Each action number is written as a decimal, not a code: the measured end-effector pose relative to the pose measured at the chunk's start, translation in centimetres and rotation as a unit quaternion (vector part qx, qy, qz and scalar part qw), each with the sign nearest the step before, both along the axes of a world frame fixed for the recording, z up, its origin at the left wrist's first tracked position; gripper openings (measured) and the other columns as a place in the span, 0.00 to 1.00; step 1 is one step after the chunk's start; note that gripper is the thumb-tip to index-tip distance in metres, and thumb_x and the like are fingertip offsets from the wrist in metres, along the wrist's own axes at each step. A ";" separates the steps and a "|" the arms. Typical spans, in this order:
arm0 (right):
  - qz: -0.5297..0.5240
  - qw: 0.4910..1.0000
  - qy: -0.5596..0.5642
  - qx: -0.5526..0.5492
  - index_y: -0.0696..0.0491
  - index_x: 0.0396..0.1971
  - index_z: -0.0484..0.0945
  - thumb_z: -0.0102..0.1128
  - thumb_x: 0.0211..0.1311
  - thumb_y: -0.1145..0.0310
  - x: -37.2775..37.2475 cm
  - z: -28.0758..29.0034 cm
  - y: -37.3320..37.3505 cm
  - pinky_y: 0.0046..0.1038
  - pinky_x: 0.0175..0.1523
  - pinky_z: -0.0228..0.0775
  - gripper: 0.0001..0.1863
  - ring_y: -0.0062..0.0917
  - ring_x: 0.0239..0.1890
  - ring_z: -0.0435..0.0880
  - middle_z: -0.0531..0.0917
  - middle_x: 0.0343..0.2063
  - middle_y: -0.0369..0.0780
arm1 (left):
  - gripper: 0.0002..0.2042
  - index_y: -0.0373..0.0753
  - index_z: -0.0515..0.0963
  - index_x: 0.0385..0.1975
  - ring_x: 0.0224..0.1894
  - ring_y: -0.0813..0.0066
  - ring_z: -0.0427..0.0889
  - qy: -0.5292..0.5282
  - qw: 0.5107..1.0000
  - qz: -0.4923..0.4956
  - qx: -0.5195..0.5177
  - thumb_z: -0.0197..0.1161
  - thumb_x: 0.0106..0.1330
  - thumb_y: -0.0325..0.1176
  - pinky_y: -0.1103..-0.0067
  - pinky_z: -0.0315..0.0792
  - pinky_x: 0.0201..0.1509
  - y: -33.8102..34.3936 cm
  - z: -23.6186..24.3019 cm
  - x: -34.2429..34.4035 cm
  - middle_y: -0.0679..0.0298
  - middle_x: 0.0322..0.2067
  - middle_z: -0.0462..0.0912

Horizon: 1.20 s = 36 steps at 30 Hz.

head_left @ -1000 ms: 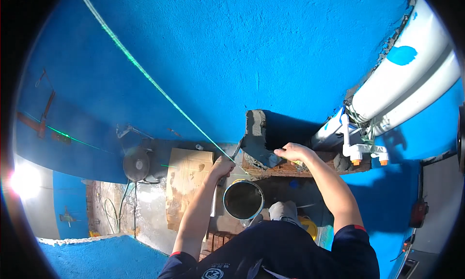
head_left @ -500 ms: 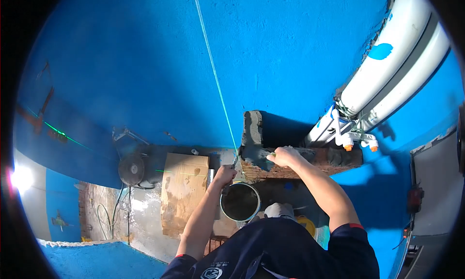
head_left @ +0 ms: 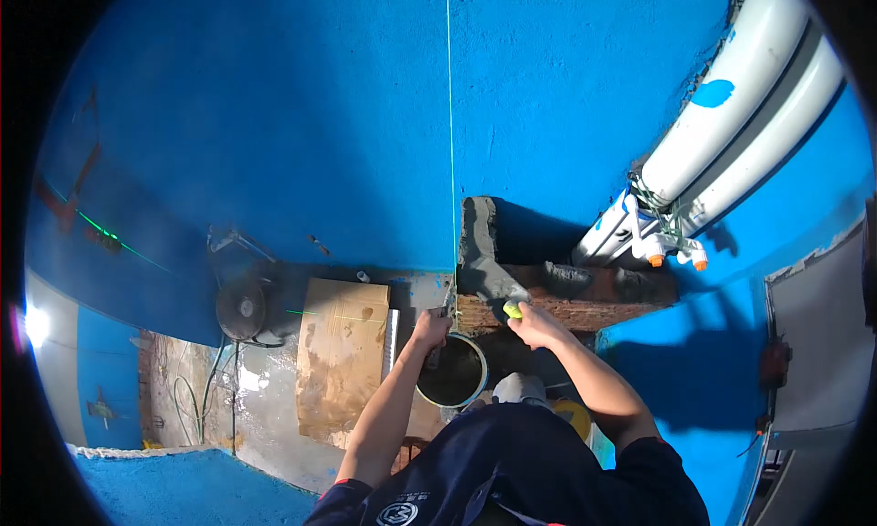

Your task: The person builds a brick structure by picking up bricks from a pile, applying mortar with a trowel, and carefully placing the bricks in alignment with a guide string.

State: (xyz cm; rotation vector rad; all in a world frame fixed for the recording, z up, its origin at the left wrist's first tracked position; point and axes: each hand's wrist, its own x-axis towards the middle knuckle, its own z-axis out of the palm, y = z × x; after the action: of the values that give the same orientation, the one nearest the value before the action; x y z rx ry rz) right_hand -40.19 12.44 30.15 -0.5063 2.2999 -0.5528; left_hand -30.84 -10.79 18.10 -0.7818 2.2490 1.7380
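Note:
A low brick wall (head_left: 566, 314) stands against the blue wall, its corner topped with wet grey mortar (head_left: 493, 280). My right hand (head_left: 539, 326) is closed on the yellow-green handle of a trowel (head_left: 513, 310), whose blade is hard to tell from the mortar beside it. To its left, my left hand (head_left: 432, 328) grips a slim tool that I cannot fully make out; a narrow metallic part sticks up past the fingers beside the wall's end. Below that hand sits a round bucket (head_left: 487, 373) with dark contents, partly hidden by the hand and the tool's lower end.
Thick white pipes (head_left: 722, 106) run down the right side to white fittings (head_left: 653, 247) with orange ends. A stained cardboard sheet (head_left: 343, 352) lies on the floor at left, near a round black fan (head_left: 242, 309). A green laser line (head_left: 450, 133) crosses the blue wall (head_left: 347, 115).
My right hand has drawn back toward me and turned, so the trowel's yellow-green handle now shows clearly. My left hand stays near the wall's end. The view has tilted slightly.

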 end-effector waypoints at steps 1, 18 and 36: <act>-0.014 1.000 0.007 -0.001 0.64 0.45 0.68 0.47 0.63 0.58 0.3 -0.8 0.4 0.35 0.36 0.77 0.23 0.37 0.20 0.83 0.81 0.32 0.53 | 0.07 0.31 0.73 0.20 0.11 0.72 0.75 -0.002 1.000 -0.001 -0.003 0.56 0.52 0.29 0.74 0.68 0.15 -0.2 0.1 0.3 0.60 0.12 0.73; -0.139 0.974 0.174 -0.029 0.61 0.38 0.72 0.49 0.61 0.61 4.2 -8.2 3.2 0.46 0.43 0.72 0.17 0.50 0.37 0.80 0.80 0.33 0.56 | 0.04 0.35 0.74 0.26 0.11 0.81 0.68 0.083 0.989 0.072 0.096 0.54 0.57 0.28 0.81 0.62 0.14 -1.4 2.9 3.1 0.68 0.13 0.69; -0.271 0.932 0.240 -0.028 0.59 0.43 0.66 0.51 0.62 0.60 6.1 -7.5 7.2 0.44 0.33 0.75 0.18 0.47 0.30 0.81 0.78 0.33 0.51 | 0.18 0.41 0.73 0.50 0.26 0.58 0.79 0.081 0.960 -0.209 -0.168 0.57 0.59 0.34 0.68 0.71 0.32 7.5 10.4 -2.2 0.48 0.24 0.77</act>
State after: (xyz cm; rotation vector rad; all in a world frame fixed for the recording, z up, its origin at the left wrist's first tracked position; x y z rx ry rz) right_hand -34.07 19.67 22.69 -0.0085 2.9218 -0.8306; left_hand -33.01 -3.25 28.49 -0.1867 2.6165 1.2848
